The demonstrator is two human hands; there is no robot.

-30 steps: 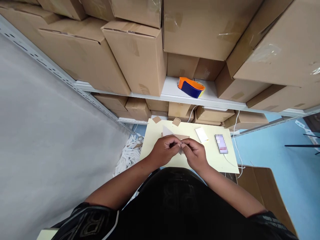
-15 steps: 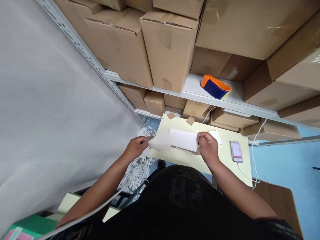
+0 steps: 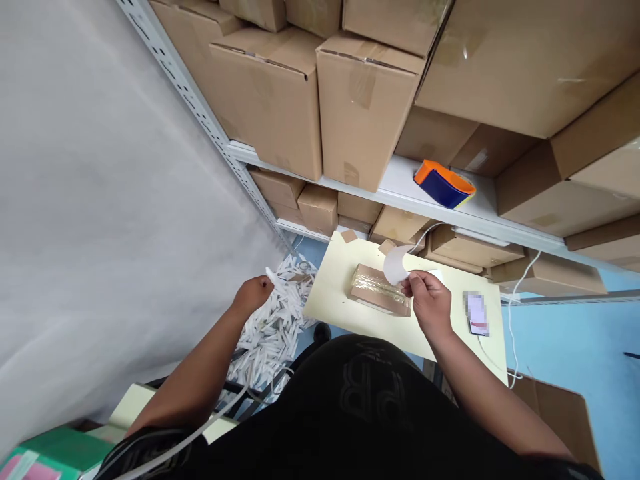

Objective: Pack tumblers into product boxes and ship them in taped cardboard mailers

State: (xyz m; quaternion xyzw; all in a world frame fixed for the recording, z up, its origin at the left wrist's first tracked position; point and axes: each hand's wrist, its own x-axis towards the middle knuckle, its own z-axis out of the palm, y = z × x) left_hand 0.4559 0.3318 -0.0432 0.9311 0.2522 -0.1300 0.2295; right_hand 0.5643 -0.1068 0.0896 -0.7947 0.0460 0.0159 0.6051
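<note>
pinching a white sheet (image 3: pixel 395 265) with the right hand (image 3: pixel 430 300), just right of the taped box (image 3: pixel 376 288); clutching a white scrap (image 3: pixel 271 274) in the left hand (image 3: pixel 253 294).

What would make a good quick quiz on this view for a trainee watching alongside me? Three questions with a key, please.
1. Which hand holds the curled white sheet?
2. True or false: the left hand is touching the taped box.
3. Where is the orange-and-blue item? A: on the table; B: on the shelf; C: on the floor.

Key:
1. The right hand.
2. False; the left hand is well apart from the taped box.
3. B.
</note>
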